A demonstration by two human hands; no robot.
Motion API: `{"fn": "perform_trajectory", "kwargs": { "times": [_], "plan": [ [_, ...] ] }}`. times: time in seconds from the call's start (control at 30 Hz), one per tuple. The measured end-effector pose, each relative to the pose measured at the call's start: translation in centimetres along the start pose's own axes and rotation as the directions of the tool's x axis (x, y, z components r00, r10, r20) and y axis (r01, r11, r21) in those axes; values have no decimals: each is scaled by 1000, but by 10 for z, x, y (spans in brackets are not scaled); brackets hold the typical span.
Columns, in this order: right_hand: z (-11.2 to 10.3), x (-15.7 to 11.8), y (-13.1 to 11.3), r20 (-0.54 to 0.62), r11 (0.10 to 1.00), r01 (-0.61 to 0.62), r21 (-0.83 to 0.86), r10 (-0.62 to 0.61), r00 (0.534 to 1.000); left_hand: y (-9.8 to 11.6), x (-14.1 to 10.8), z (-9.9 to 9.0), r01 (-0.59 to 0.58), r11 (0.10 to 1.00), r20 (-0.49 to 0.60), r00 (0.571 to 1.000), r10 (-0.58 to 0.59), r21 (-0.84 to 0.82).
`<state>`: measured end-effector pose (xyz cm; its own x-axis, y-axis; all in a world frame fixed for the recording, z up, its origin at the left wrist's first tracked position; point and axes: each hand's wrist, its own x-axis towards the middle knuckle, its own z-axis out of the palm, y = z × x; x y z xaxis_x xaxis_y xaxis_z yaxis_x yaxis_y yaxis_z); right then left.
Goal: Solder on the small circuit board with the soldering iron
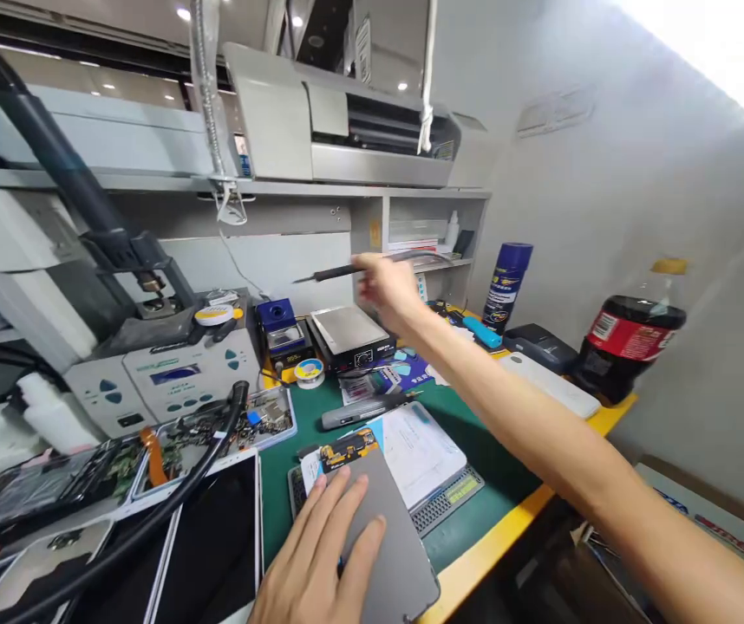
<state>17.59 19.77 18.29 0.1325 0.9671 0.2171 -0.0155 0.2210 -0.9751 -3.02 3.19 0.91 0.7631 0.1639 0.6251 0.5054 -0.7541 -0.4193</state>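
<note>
Plainly, the risks run across the table [476,555] from left to right. At far left, a thick black hose [170,494] sags over a tray of loose parts [261,416] and a dark screen panel [216,546]; a nudge of that hose could, I judge, sweep small parts off the tray. Next, the left hand [320,555] lies flat, fingers spread, pressing a grey tablet back [385,537] that rests near the table's front edge, its orange flex end [346,449] bared; if the palm slips, the tablet could slide toward that edge. Further right, the right hand [388,290] is closed round a soldering iron [339,272], held in the air above the black heating plate [349,334], tip pointing left. The hand is blurred, so the grip looks unsettled, and the cable [424,257] could snag. At far right, a cola bottle [629,338] stands close to the outstretched forearm; a bump could tip it.
</note>
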Motion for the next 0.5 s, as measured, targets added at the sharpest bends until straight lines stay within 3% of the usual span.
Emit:
{"fn": "perform_trajectory", "kwargs": {
  "times": [0.17, 0.4, 0.5],
  "plan": [
    [-55, -19, 12, 115, 975, -167, 145, 151, 982, 6, 10, -16, 33, 999, 35, 999, -33, -5],
    [-77, -56, 49, 336, 909, -357, 216, 274, 901, -1, 8, -27, 53, 992, 185, 982, -31, -118],
    [-86, -70, 70, 426, 890, -399, 219, 281, 860, -3, 3, -25, 78, 983, 193, 980, -45, -166]
  ]
}}
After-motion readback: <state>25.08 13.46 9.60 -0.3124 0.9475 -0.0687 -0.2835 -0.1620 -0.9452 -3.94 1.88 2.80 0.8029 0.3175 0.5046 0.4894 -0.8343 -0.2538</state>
